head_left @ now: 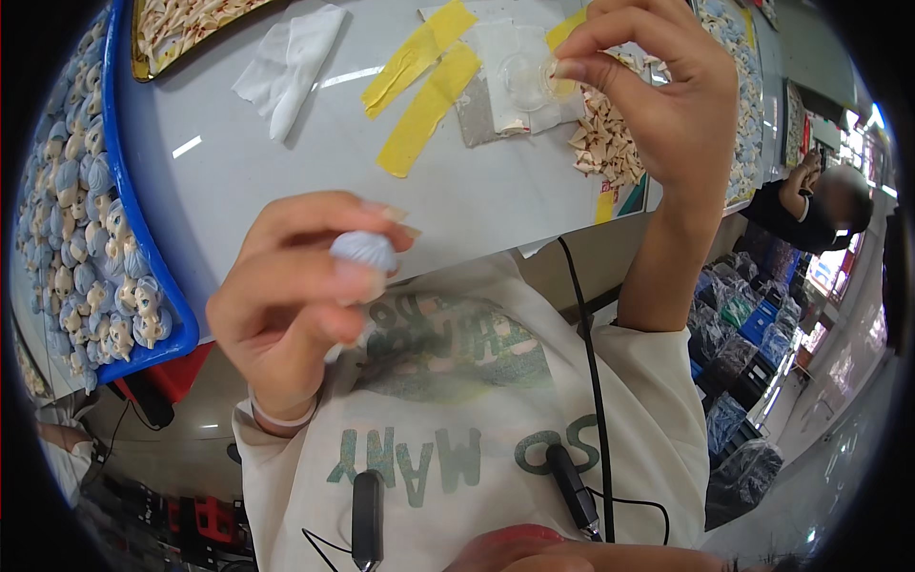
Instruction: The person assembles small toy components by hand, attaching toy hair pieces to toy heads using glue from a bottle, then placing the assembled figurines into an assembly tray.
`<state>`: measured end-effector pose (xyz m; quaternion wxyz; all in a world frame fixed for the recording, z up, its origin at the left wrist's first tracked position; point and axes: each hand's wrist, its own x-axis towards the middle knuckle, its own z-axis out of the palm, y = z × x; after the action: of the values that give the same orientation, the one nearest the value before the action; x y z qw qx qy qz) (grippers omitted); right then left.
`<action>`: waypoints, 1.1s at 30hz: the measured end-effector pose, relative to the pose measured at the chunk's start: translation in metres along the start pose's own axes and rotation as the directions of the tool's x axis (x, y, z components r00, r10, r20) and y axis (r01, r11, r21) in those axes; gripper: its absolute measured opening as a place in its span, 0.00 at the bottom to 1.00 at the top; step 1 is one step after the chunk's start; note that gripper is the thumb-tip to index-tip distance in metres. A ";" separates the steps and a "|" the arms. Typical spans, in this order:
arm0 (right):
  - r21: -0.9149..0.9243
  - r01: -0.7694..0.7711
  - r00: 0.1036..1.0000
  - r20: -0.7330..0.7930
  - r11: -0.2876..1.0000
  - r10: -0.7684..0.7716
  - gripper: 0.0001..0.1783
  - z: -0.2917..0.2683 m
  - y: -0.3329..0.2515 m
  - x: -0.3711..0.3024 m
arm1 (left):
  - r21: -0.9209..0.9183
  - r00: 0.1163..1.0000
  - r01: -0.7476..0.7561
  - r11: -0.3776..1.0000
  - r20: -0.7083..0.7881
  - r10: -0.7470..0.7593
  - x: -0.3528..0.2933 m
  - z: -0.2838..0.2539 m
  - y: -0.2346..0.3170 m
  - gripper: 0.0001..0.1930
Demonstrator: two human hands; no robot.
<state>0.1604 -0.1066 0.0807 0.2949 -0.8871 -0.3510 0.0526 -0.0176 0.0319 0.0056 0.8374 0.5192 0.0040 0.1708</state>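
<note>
By the table [219, 167], left hand [272, 300] pinches blue piece [362, 249].

The left hand [276, 286] is hovering close in, its wrist [288, 398] sitting lower, its bent fingers [300, 214] forming a pinch above the slightly blurred thumb [326, 329]. The right forearm [667, 257] is pointing outward, and the right hand [672, 91] is hovering farther off, thumb and index fingertip lying close together.
</note>
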 end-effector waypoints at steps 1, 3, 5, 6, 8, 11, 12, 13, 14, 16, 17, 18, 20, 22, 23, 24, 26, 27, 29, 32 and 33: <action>0.007 -0.013 0.999 -0.038 1.000 0.013 0.06 0.001 0.001 0.000 | -0.059 0.998 0.048 0.997 -0.025 -0.049 0.001 0.003 -0.002 0.16; -0.002 0.111 0.994 -0.019 0.994 -0.111 0.07 0.001 0.022 -0.009 | -0.100 0.997 0.071 0.992 -0.022 -0.074 0.003 0.007 -0.005 0.17; -0.013 0.230 0.973 0.005 0.973 -0.229 0.08 0.003 0.031 -0.020 | -0.233 0.995 0.104 0.967 0.013 -0.104 0.007 0.012 -0.010 0.20; 0.218 0.208 0.978 -0.047 0.954 -0.202 0.09 0.002 0.028 -0.028 | -0.232 0.995 0.103 0.967 0.013 -0.103 0.008 0.015 -0.012 0.20; 0.438 0.179 0.984 -0.090 0.881 -0.156 0.10 0.003 0.019 -0.044 | -0.285 0.993 0.119 0.951 0.031 -0.115 0.009 0.020 -0.015 0.19; 0.675 0.189 0.982 -0.122 0.714 -0.145 0.14 0.023 -0.002 -0.059 | -0.066 0.987 0.146 0.987 -0.058 -0.149 0.007 0.031 -0.012 0.23; 0.677 0.190 0.982 -0.122 0.711 -0.147 0.14 0.026 -0.003 -0.062 | -0.063 0.987 0.145 0.987 -0.061 -0.149 0.008 0.030 -0.010 0.23; 0.702 0.141 0.989 -0.075 0.698 -0.125 0.14 0.027 -0.003 -0.065 | 0.006 0.991 0.131 0.991 -0.035 -0.131 0.010 0.031 -0.009 0.22; 0.725 0.091 0.994 -0.027 0.683 -0.104 0.14 0.026 -0.004 -0.067 | 0.076 0.993 0.114 0.991 -0.008 -0.114 0.011 0.032 -0.009 0.22; 0.717 0.048 0.998 -0.004 0.695 -0.066 0.13 0.027 -0.008 -0.069 | 0.128 0.998 0.021 0.992 0.050 -0.027 0.013 0.029 -0.014 0.21; 0.711 0.007 0.999 0.021 0.703 -0.031 0.13 0.027 -0.010 -0.070 | 0.178 0.992 -0.077 0.981 0.108 0.058 0.013 0.028 -0.015 0.20; 0.710 0.006 0.999 0.022 0.704 -0.030 0.13 0.027 -0.013 -0.071 | 0.177 0.992 -0.076 0.981 0.108 0.058 0.012 0.028 -0.014 0.20; 0.632 0.049 0.999 -0.034 0.774 -0.035 0.11 0.029 -0.018 -0.073 | 0.249 0.994 -0.075 0.966 0.096 0.052 0.008 0.028 -0.012 0.18; 0.578 0.121 0.993 -0.071 0.807 -0.097 0.10 0.029 -0.017 -0.072 | 0.331 0.988 -0.115 0.937 0.138 0.072 0.007 0.028 -0.006 0.17; 0.519 0.192 0.981 -0.105 0.833 -0.161 0.10 0.029 -0.017 -0.071 | 0.408 0.979 -0.157 0.899 0.182 0.089 0.007 0.028 -0.004 0.16; 0.520 0.191 0.982 -0.106 0.833 -0.159 0.10 0.030 -0.015 -0.071 | 0.409 0.979 -0.157 0.899 0.184 0.087 0.007 0.029 -0.005 0.16; 0.535 0.270 0.963 -0.139 0.801 -0.232 0.11 0.032 -0.007 -0.069 | 0.410 0.978 -0.210 0.888 0.105 0.183 0.007 0.035 -0.011 0.16; 0.538 0.273 0.962 -0.143 0.797 -0.234 0.11 0.031 -0.005 -0.069 | 0.415 0.977 -0.211 0.885 0.106 0.183 0.007 0.037 -0.011 0.16; 0.594 0.186 0.981 -0.061 0.783 -0.187 0.12 0.030 -0.007 -0.070 | 0.430 0.981 -0.188 0.883 0.114 0.154 0.006 0.036 -0.009 0.17; 0.602 0.112 0.990 0.004 0.791 -0.143 0.11 0.026 -0.005 -0.072 | 0.498 0.979 -0.199 0.844 0.141 0.147 0.009 0.035 -0.012 0.17; 0.600 0.115 0.990 0.000 0.792 -0.144 0.11 0.025 -0.004 -0.073 | 0.497 0.978 -0.204 0.844 0.145 0.150 0.010 0.036 -0.011 0.17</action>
<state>0.0957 -0.1401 0.0543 0.5545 -0.7213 -0.3829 0.1602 0.0011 -0.0009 0.0141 0.6502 0.7279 -0.0411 0.2139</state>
